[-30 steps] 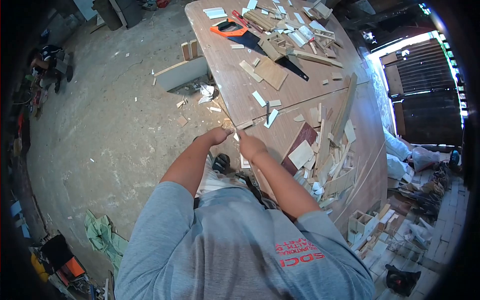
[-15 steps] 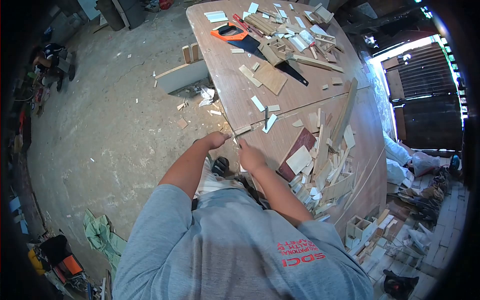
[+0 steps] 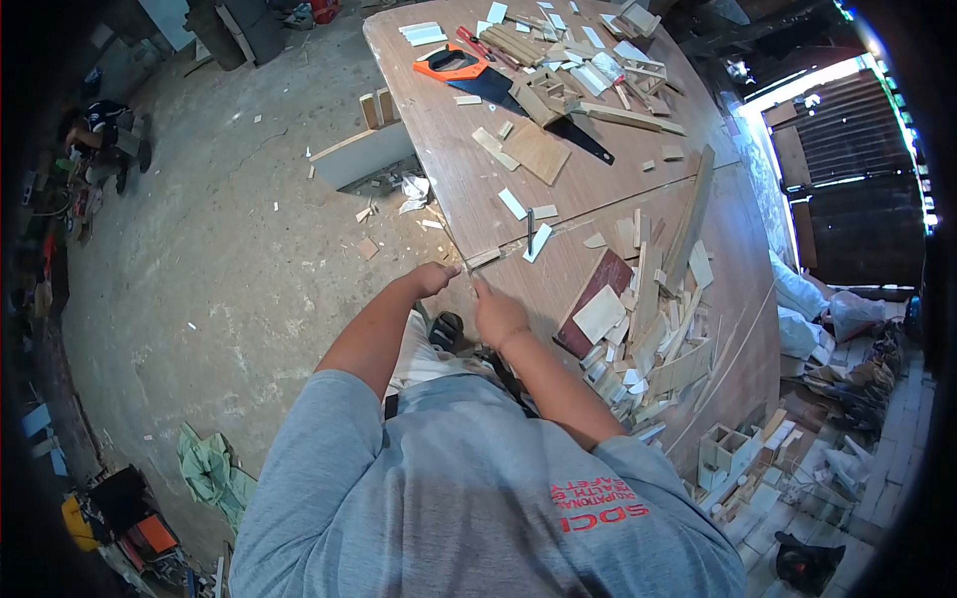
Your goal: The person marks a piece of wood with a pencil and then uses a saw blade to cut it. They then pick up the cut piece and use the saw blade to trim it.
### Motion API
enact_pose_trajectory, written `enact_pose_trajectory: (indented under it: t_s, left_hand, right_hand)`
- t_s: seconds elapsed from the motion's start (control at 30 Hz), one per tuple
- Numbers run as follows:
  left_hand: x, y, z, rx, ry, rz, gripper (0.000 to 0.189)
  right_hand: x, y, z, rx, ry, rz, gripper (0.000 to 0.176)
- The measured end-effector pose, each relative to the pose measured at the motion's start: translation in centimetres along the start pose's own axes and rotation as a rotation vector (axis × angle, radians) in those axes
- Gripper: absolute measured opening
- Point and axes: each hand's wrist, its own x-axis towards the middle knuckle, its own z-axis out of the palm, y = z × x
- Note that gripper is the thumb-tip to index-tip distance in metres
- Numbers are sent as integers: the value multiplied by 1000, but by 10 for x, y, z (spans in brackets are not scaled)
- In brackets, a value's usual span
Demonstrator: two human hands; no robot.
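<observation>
My left hand [image 3: 435,280] is closed at the near left edge of the wooden table [image 3: 598,204], its fingertips pinched together. Just right of it, my right hand [image 3: 499,315] is closed too, with thumb and forefinger pointing at the same spot. Something slim seems to lie between the two hands, too small to make out. A short wood strip [image 3: 484,258] rests on the table edge just beyond my fingers. Farther in, a dark slender tool [image 3: 530,231] lies against a white strip [image 3: 537,243].
A handsaw [image 3: 490,86] with an orange handle lies among wood offcuts at the far end. More scraps are heaped around a dark red board [image 3: 592,303] on the right. A board piece [image 3: 364,156] stands beside the table. Another person [image 3: 108,140] sits at far left.
Both hands stay close together at the table edge. A dark slim line beside the wood strip, seen near my fingers before, now hardly shows. The view has shifted slightly.
</observation>
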Motion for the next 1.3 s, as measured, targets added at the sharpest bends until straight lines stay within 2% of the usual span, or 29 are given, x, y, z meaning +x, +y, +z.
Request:
enact_pose_trajectory:
  t_s: [0.17,0.3,0.43,0.5,0.6,0.73,0.83,1.03,1.13,1.23,1.3]
  left_hand:
    - [-4,5,-4,83,-33,-12,67]
    - [-9,10,-4,120,-22,0,68]
    - [-6,9,-1,113,-2,3,66]
    - [-8,11,-4,100,-26,-10,66]
    - [-2,2,0,57,15,7,65]
    - [-9,13,-5,72,10,14,64]
    - [-20,16,-5,124,-20,2,66]
    - [-11,12,-8,168,-17,21,70]
    - [-6,11,-4,89,-48,-26,71]
    - [-9,6,-2,120,-5,23,69]
    - [-13,10,-1,-25,39,4,62]
  right_hand:
    - [-114,2,-54,9,-128,56,37]
    - [-106,10,-44,42,-74,69,36]
    - [-23,2,-8,34,-4,-2,35]
    - [13,-6,3,77,15,47,36]
    - [-2,0,-2,96,-1,32,37]
    - [-100,10,-20,42,-66,36,38]
    - [-116,17,-19,73,-34,8,38]
    - [-36,-1,23,41,22,-51,42]
    - [-47,9,23,106,87,43,42]
    - [-70,24,2,97,65,-7,43]
    - [-94,22,-13,80,21,-1,44]
